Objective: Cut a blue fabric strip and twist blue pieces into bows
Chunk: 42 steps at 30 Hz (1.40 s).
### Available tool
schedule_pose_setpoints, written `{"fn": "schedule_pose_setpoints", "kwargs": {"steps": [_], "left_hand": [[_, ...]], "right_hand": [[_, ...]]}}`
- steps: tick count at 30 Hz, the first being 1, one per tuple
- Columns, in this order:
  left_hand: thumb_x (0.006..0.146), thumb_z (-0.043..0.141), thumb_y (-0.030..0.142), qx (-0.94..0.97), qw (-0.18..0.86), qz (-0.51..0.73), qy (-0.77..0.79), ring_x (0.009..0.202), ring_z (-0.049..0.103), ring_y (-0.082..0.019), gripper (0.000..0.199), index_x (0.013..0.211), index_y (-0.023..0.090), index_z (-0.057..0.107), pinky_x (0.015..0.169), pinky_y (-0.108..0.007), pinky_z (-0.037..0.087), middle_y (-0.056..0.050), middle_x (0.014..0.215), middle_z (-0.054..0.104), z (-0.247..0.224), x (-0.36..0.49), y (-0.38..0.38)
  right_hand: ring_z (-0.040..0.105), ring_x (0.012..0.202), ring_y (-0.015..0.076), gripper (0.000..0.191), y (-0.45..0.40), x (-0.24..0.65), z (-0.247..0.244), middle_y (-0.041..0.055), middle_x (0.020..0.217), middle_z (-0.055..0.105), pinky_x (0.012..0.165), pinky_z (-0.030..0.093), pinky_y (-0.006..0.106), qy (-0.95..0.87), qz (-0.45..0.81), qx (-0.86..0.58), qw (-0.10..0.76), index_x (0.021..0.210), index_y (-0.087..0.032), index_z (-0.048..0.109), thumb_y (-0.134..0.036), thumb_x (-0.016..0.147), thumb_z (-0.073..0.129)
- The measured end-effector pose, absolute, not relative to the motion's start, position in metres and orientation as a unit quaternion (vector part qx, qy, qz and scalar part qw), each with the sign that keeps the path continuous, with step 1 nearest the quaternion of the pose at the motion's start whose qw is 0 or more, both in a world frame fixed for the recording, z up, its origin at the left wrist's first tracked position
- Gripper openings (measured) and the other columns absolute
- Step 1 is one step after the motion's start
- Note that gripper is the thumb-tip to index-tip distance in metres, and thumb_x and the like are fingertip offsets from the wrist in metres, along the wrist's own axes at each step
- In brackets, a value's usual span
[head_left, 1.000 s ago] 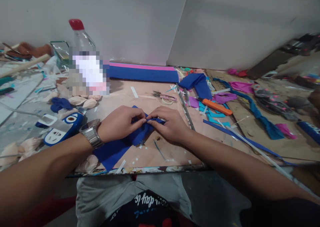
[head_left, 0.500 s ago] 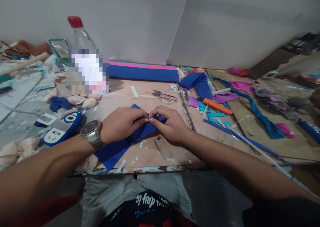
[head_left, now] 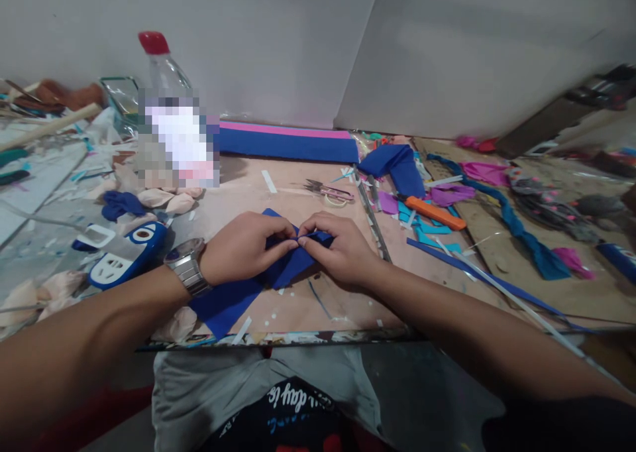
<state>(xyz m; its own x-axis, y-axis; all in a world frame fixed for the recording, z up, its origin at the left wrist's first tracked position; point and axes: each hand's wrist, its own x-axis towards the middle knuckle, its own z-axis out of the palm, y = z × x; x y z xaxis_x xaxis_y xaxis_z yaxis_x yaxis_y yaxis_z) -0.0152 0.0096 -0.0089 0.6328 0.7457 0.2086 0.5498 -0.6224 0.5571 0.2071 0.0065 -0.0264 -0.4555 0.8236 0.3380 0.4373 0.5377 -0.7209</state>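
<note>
A blue strip of fabric (head_left: 231,304) lies slantwise on the table before me, its near end by the front edge. My left hand (head_left: 251,245), with a metal watch (head_left: 190,264) on its wrist, pinches the strip between thumb and index finger. Close against it, my right hand (head_left: 340,245) pinches the same fabric, thumb tip almost meeting the left thumb. The cloth is gathered or folded where the fingertips meet; the fold itself is mostly hidden. Thread snips (head_left: 328,190) lie beyond my right hand.
A blue and white glue gun (head_left: 130,253) rests to the left, among pale fabric pieces. A red-capped bottle (head_left: 169,74) stands behind. Long blue and pink strips (head_left: 288,144) lie along the wall. An orange cutter (head_left: 434,212) and colourful scraps lie on the right.
Both hands keep their pinch on the blue fabric, with only slight finger shifts. The whole view has slid a little, so things appear slightly farther right.
</note>
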Motion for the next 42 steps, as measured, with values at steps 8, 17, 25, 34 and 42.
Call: {"fn": "schedule_pose_setpoints", "kwargs": {"steps": [8, 17, 25, 34, 42], "left_hand": [[0.096, 0.060, 0.032, 0.867, 0.241, 0.209, 0.383, 0.076, 0.066, -0.016, 0.018, 0.099, 0.018, 0.071, 0.071, -0.028, 0.042, -0.002, 0.088, 0.075, -0.0062, -0.0167, 0.0105], [0.096, 0.058, 0.030, 0.853, 0.280, 0.219, 0.382, 0.072, 0.062, -0.014, 0.018, 0.093, 0.017, 0.071, 0.069, -0.027, 0.040, -0.001, 0.080, 0.072, -0.0047, -0.0176, 0.0108], [0.101, 0.055, 0.034, 0.892, 0.200, 0.221, 0.339, 0.080, 0.068, -0.017, 0.022, 0.098, 0.020, 0.071, 0.073, -0.028, 0.044, -0.002, 0.092, 0.077, -0.0096, -0.0177, 0.0110], [0.100, 0.055, 0.037, 0.899, 0.156, 0.204, 0.354, 0.075, 0.067, -0.018, 0.023, 0.100, 0.020, 0.071, 0.070, -0.029, 0.043, -0.003, 0.090, 0.077, -0.0108, -0.0194, 0.0126], [0.100, 0.053, 0.038, 0.901, 0.184, 0.193, 0.342, 0.073, 0.066, -0.016, 0.025, 0.099, 0.020, 0.070, 0.069, -0.029, 0.042, -0.003, 0.088, 0.076, -0.0082, -0.0193, 0.0114]], "right_hand": [[0.067, 0.088, 0.0198, 0.004, 0.0092, 0.2098, -0.0300, 0.0046, 0.090, 0.074, 0.082, 0.051, 0.035, -0.826, 0.257, -0.365, 0.343, 0.093, -0.020, 0.073, -0.020, 0.091, 0.069], [0.066, 0.085, 0.0206, 0.005, 0.0098, 0.2105, -0.0292, 0.0046, 0.087, 0.073, 0.082, 0.050, 0.037, -0.851, 0.209, -0.331, 0.350, 0.094, -0.021, 0.072, -0.022, 0.093, 0.067], [0.064, 0.082, 0.0180, 0.008, 0.0080, 0.2091, -0.0271, 0.0034, 0.085, 0.071, 0.080, 0.048, 0.033, -0.815, 0.291, -0.359, 0.350, 0.088, -0.019, 0.070, -0.021, 0.092, 0.064], [0.057, 0.074, 0.0140, 0.013, 0.0085, 0.2085, -0.0271, -0.0003, 0.077, 0.065, 0.074, 0.044, 0.029, -0.759, 0.374, -0.407, 0.343, 0.083, -0.018, 0.068, -0.026, 0.091, 0.062], [0.062, 0.078, 0.0162, 0.008, 0.0075, 0.2112, -0.0214, 0.0024, 0.080, 0.069, 0.075, 0.047, 0.031, -0.797, 0.316, -0.385, 0.343, 0.082, -0.018, 0.070, -0.022, 0.087, 0.065]]}}
